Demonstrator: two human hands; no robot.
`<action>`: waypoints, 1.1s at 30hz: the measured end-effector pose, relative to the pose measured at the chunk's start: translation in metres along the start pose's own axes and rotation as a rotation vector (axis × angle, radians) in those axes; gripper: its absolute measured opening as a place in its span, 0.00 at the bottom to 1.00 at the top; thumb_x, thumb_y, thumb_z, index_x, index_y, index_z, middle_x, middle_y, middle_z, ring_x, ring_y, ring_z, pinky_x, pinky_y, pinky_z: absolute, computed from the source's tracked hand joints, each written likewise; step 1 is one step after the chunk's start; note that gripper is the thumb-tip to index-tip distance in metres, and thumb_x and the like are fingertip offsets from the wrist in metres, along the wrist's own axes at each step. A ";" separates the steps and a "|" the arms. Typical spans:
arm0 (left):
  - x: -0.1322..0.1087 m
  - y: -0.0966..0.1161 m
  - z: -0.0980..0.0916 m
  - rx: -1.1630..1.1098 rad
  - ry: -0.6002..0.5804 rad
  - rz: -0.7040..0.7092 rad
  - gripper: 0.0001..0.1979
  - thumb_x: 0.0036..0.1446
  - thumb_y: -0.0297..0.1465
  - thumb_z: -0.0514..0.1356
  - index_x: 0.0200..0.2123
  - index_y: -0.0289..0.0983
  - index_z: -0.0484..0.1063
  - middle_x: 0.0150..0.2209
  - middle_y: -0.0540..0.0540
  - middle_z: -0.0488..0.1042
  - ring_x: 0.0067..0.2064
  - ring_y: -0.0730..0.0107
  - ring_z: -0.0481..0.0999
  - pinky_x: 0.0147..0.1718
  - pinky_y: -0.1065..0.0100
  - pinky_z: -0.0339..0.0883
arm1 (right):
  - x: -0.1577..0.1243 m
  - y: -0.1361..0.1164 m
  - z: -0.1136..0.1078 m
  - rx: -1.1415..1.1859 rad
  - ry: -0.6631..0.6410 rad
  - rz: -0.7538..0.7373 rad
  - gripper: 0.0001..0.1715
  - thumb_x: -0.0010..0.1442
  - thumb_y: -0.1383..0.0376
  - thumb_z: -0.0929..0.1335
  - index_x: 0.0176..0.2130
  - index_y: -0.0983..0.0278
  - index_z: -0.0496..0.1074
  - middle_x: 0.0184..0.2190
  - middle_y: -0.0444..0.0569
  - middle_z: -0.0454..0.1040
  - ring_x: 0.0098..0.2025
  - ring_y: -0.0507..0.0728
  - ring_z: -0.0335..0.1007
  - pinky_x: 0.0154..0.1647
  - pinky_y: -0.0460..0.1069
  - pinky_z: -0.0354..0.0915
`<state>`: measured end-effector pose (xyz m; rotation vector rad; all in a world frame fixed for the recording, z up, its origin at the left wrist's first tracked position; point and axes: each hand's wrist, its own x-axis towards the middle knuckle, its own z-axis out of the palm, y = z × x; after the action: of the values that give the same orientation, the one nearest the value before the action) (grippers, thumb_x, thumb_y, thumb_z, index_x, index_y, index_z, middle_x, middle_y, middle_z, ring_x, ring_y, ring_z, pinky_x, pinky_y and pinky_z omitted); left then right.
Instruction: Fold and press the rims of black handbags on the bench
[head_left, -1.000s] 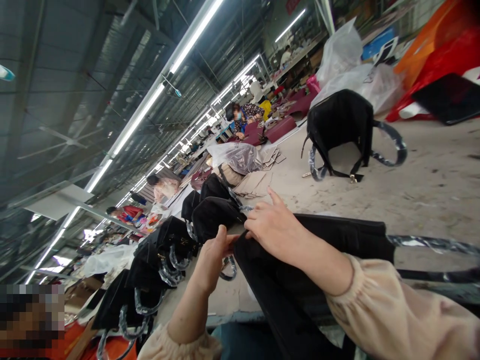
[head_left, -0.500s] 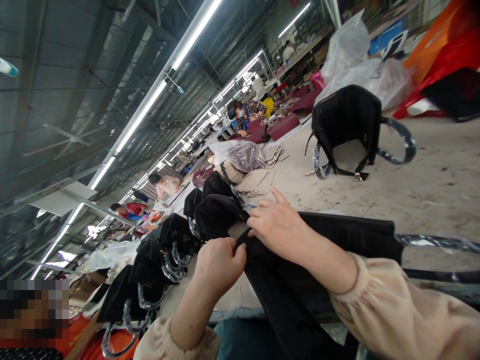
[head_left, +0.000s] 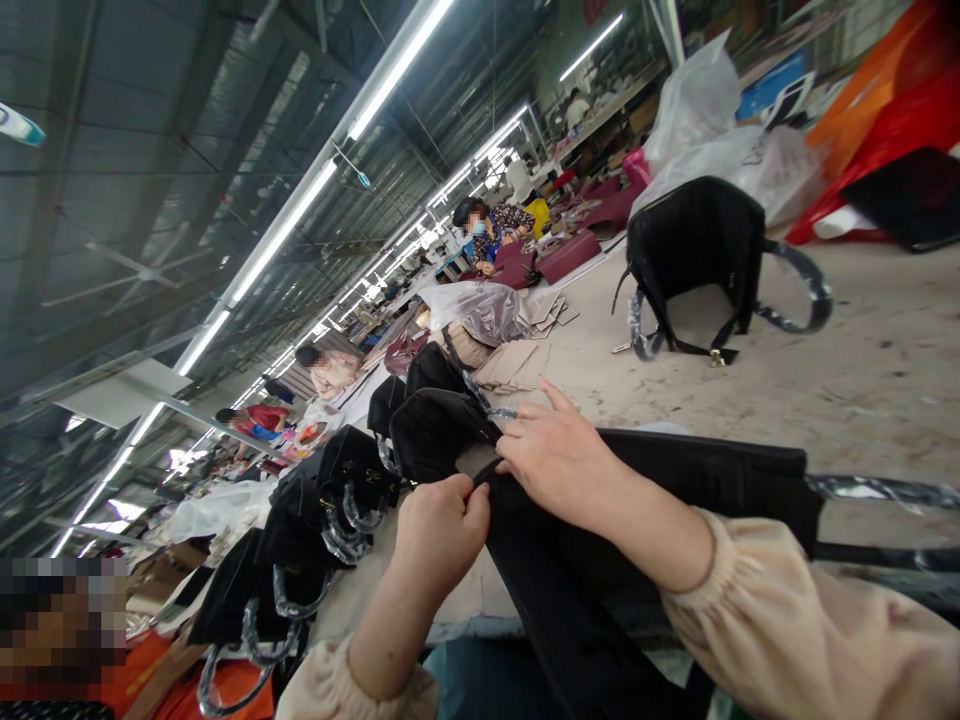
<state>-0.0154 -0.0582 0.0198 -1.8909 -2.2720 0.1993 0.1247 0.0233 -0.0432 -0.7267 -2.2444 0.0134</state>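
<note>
The long, soft-sided fabric bag [head_left: 712, 468] nearest is plain black, as is the boxy, open fabric bag [head_left: 694, 225] on the flat greyish-beige bench [head_left: 870, 375], itself flecked with dark marks. Its small metal clasp [head_left: 718, 357] looks gold. The gathered cloth sleeve [head_left: 810, 600] is pale beige; crumpled sheeting [head_left: 862, 180] is red; a co-worker's top [head_left: 514, 217] is dark with pale dots.

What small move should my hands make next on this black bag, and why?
Perhaps slide your left hand slightly along the edge of the black bag: it looks closed on that edge, and your right hand, touching the bag close by, could steady it.
</note>
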 end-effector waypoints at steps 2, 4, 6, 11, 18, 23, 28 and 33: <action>0.001 0.000 -0.004 0.014 0.018 -0.003 0.15 0.57 0.40 0.56 0.22 0.38 0.69 0.21 0.49 0.72 0.25 0.68 0.70 0.25 0.70 0.46 | 0.000 0.001 -0.001 0.005 -0.016 0.006 0.10 0.61 0.63 0.66 0.30 0.61 0.73 0.30 0.45 0.74 0.40 0.60 0.66 0.63 0.66 0.41; 0.003 0.000 -0.007 0.004 0.045 0.020 0.12 0.54 0.41 0.59 0.27 0.39 0.71 0.25 0.49 0.75 0.28 0.67 0.72 0.27 0.70 0.49 | 0.000 0.001 -0.002 0.001 -0.026 0.016 0.10 0.61 0.62 0.66 0.30 0.62 0.74 0.31 0.46 0.75 0.41 0.60 0.67 0.63 0.65 0.42; 0.006 0.001 -0.008 -0.009 0.058 0.065 0.12 0.55 0.40 0.59 0.26 0.39 0.72 0.25 0.49 0.75 0.29 0.67 0.73 0.27 0.71 0.50 | 0.000 0.002 -0.004 0.002 -0.027 0.029 0.09 0.60 0.62 0.67 0.31 0.62 0.74 0.32 0.48 0.75 0.41 0.60 0.67 0.62 0.64 0.44; 0.010 0.003 0.000 -0.084 0.072 0.078 0.14 0.58 0.36 0.55 0.23 0.38 0.72 0.21 0.49 0.72 0.25 0.70 0.70 0.26 0.71 0.50 | -0.004 0.005 -0.014 0.076 -0.063 -0.022 0.07 0.57 0.64 0.68 0.34 0.64 0.75 0.33 0.49 0.76 0.42 0.61 0.67 0.61 0.63 0.45; 0.009 0.006 0.006 -0.137 0.099 0.083 0.17 0.58 0.36 0.53 0.19 0.37 0.67 0.19 0.50 0.66 0.24 0.73 0.65 0.25 0.72 0.50 | -0.003 0.008 -0.012 0.070 -0.067 -0.004 0.11 0.55 0.62 0.70 0.39 0.64 0.75 0.36 0.49 0.76 0.45 0.61 0.67 0.61 0.62 0.47; 0.010 0.002 0.009 -0.201 0.101 0.105 0.16 0.59 0.36 0.52 0.21 0.37 0.68 0.21 0.50 0.67 0.25 0.72 0.65 0.25 0.72 0.51 | 0.000 0.008 -0.002 0.009 -0.059 -0.041 0.10 0.61 0.64 0.65 0.30 0.61 0.74 0.30 0.45 0.76 0.40 0.58 0.67 0.65 0.64 0.38; 0.012 -0.003 0.012 -0.235 0.094 0.145 0.18 0.59 0.36 0.52 0.18 0.37 0.62 0.19 0.51 0.62 0.24 0.74 0.61 0.24 0.72 0.49 | 0.002 0.007 0.000 0.030 -0.072 -0.071 0.12 0.60 0.68 0.64 0.29 0.61 0.75 0.29 0.46 0.76 0.40 0.59 0.67 0.64 0.63 0.40; 0.013 -0.003 0.010 -0.219 0.079 0.140 0.18 0.59 0.36 0.52 0.18 0.37 0.60 0.18 0.53 0.59 0.22 0.75 0.59 0.24 0.71 0.48 | 0.003 0.006 0.002 0.026 -0.072 -0.083 0.12 0.60 0.68 0.64 0.29 0.63 0.75 0.28 0.46 0.75 0.39 0.58 0.67 0.64 0.62 0.39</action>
<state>-0.0224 -0.0458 0.0117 -2.1250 -2.1887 -0.1092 0.1246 0.0300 -0.0443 -0.6280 -2.3372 0.0285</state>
